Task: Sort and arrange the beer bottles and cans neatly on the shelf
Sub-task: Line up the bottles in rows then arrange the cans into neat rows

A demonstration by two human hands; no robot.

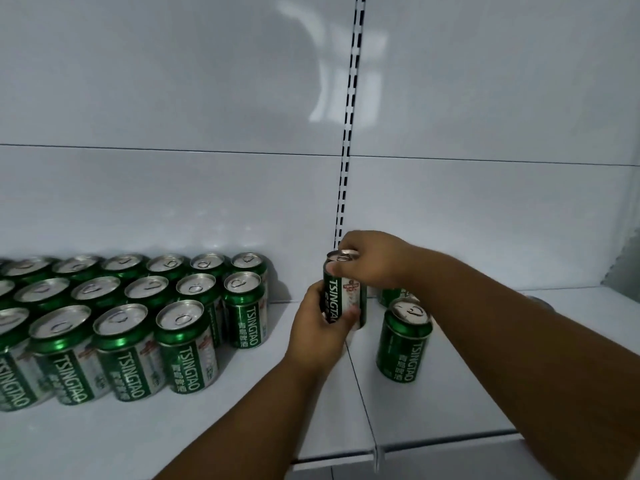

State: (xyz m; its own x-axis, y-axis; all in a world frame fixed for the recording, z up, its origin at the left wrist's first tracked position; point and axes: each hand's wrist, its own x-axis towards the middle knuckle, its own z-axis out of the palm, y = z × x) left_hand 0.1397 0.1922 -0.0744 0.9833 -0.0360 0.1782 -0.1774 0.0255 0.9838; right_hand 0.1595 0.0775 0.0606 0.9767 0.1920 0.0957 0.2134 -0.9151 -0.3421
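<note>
Single view only, from the camera on my head: it looks forward and down onto the white shelf (433, 403), close in, at arm's reach. The back panel (173, 98) fills the upper half; the shelf's front edge sits bottom right (wide-angle lens, lines bow). My forearms enter from below.

Glossy metal cans (187, 344), smooth white shelf (104, 441)

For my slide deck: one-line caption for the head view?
Both hands hold a Tsingtao can beside neat rows of cans.
</note>
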